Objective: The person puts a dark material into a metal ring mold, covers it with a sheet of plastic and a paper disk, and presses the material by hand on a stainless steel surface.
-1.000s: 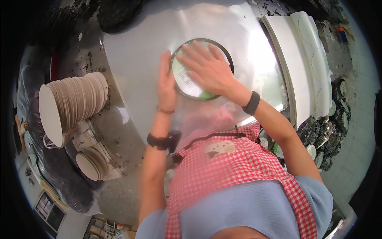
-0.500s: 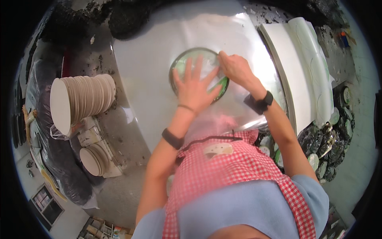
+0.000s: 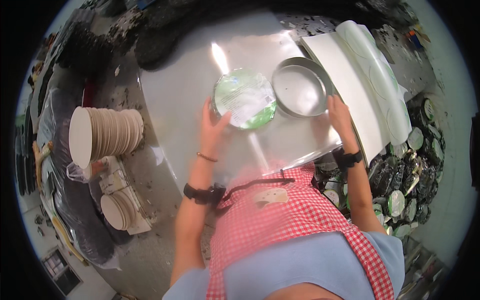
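A round pack with a green and white printed label lies on a large clear plastic sheet. My left hand is at its lower left edge, thumb and fingers spread apart and slightly blurred. Just right of the pack is a shallow metal ring, with plastic sheet showing through its middle. The fingers of my right hand are close together at the ring's lower right edge and appear to grip it; the exact contact is hard to see.
Stacked pale round discs lie at the left, with a smaller disc stack below. White sheets and a rolled printed film are on the right. Many wrapped round packs are piled lower right. Dark material is at the far edge.
The metal ring has come off from around the labelled pack and moved right with my right hand. My left hand has lifted from the label and shifted to the pack's left edge.
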